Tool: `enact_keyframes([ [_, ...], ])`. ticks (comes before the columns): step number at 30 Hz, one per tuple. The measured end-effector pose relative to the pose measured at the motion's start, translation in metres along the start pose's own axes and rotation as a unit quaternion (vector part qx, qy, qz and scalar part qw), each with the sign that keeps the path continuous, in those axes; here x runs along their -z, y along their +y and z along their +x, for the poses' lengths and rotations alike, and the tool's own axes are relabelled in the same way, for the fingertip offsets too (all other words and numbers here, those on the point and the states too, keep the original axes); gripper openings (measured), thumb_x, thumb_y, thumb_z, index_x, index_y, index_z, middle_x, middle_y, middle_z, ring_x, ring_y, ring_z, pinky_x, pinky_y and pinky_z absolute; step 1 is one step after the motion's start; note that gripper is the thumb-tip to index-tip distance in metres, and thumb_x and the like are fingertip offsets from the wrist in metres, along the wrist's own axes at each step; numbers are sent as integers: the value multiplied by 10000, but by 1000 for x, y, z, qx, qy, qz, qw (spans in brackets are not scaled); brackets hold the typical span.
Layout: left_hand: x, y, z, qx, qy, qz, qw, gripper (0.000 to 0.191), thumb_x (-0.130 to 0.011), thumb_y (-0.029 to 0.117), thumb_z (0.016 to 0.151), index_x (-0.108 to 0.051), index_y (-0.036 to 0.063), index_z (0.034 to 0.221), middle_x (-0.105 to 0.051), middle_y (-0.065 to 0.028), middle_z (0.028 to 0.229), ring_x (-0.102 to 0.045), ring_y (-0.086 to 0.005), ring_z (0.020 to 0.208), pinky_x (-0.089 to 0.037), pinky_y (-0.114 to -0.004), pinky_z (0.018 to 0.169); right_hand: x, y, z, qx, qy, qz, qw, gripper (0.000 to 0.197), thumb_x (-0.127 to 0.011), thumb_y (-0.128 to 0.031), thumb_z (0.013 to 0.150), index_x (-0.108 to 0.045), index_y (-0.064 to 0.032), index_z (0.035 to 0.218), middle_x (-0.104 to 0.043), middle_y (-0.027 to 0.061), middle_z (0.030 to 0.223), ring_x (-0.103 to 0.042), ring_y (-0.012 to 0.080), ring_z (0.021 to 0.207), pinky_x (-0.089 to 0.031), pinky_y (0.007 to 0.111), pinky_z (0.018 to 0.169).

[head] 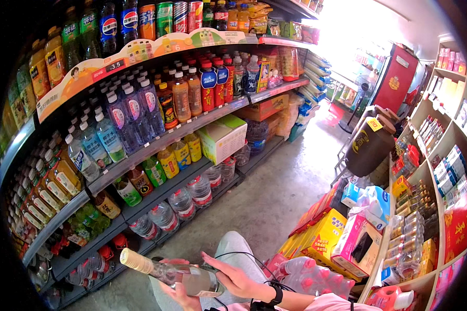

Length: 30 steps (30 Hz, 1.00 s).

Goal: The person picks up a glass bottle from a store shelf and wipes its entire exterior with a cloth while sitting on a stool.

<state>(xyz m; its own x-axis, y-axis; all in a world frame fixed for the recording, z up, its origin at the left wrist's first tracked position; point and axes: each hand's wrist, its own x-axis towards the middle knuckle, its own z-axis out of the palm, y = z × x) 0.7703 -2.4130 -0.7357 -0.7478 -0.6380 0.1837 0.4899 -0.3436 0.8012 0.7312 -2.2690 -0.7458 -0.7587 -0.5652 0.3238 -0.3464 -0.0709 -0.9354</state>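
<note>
My left hand grips a clear glass bottle around its body, thumb on the near side and fingertips showing over the far side. The bottle is tilted, its cream-coloured capped neck pointing up and left. It holds clear liquid or is empty; I cannot tell which. My right hand lies by the bottle's base with its fingers stretched out, apparently touching the glass. A black watch band is around the right wrist. Below the hands are my knees in grey trousers.
Left, a curved shelf unit carries rows of drinks. Large water bottles line its bottom. Right stand a yellow carton, a pink box with a dark phone on it, and wrapped bottles. A black cable crosses my lap.
</note>
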Motion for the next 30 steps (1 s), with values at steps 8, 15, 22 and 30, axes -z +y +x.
enact_keyframes([
  [8, 13, -23, -19, -13, -120, 141, 983, 794, -675, 271, 811, -276, 22, 1452, -489, -156, 1291, -535, -242, 1110, -466, -381, 935, 14, -35, 32, 113, 9, -1, 994, 554, -410, 40, 955, -275, -5, 1490, -253, 172, 1568, -310, 312, 1425, -276, 366, 1141],
  [15, -9, -11, -33, 102, -242, 278, 924, 832, -727, 243, 751, -335, -71, 1414, -471, -166, 1272, -491, -256, 1139, -394, -389, 978, 41, -71, 67, 168, 51, 9, 984, 544, -394, 50, 953, -281, 5, 1483, -365, 182, 1510, -397, 289, 1379, -321, 347, 1098],
  [22, -25, -17, -27, 12, -209, 212, 955, 458, -738, 166, 724, -543, -39, 1084, -663, -111, 853, -643, -187, 765, -500, -306, 721, 52, -70, 73, -21, -24, 127, 991, 595, -613, -11, 895, -340, 0, 1423, -607, 142, 1224, -603, 194, 1123, -459, 319, 944],
  [30, 0, -37, -22, 48, -281, 263, 922, 471, -784, 234, 723, -582, -38, 1050, -679, -152, 871, -688, -277, 805, -513, -360, 738, 46, -41, 57, -127, 11, 156, 980, 242, -714, -88, 851, -583, -54, 1052, -618, -2, 861, -607, 78, 783, -495, 257, 753],
])
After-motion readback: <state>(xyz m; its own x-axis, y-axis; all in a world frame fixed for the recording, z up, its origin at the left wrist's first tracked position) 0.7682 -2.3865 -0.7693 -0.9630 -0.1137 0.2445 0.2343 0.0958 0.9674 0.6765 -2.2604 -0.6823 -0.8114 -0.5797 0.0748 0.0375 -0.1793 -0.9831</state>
